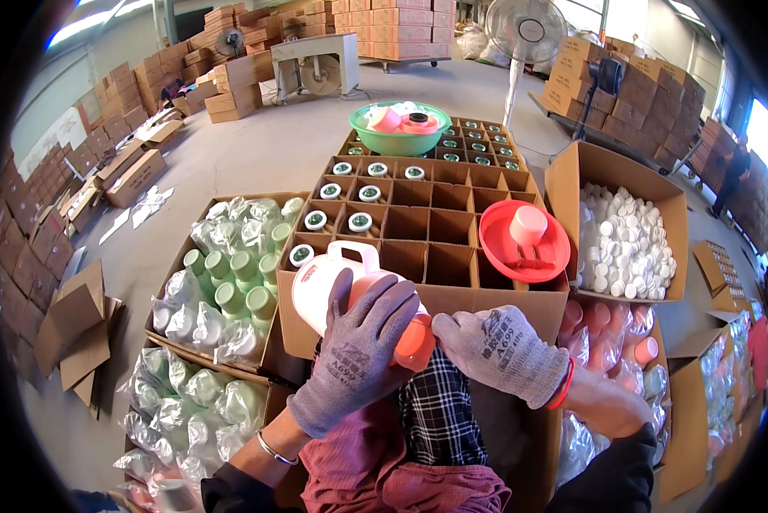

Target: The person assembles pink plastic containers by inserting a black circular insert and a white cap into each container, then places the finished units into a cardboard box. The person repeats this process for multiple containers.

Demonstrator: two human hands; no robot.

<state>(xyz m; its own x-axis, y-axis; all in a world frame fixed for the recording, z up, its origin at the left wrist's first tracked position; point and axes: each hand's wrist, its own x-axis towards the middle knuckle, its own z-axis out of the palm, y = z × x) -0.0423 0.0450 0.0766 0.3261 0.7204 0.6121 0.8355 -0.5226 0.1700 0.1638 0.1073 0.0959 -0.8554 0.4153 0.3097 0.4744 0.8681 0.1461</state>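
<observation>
A white and pink jug (pixel 314 295) with a loop handle lies tilted over the near edge of a divided carton (pixel 426 299). My left hand (pixel 356 355), in a grey glove, is wrapped round it. The jug's orange-red end (pixel 414 344) points toward me. Beside that end is my right hand (pixel 499 352), also gloved, with its fingers curled closed. Whatever those fingers pinch, if anything, is hidden. Several white-rimmed, green-centred round tops (pixel 360 222) stand in the carton's left cells. On its right side rests a red bowl (pixel 557 244) with a pink cup (pixel 529 226) in it.
A green basin (pixel 375 141) of pink and white parts sits on the carton's far end. To the right, an open box holds white caps (pixel 620 239). Cartons of plastic-wrapped green bottles (pixel 230 295) flank me at left. A standing fan (pixel 527 30) is farther off.
</observation>
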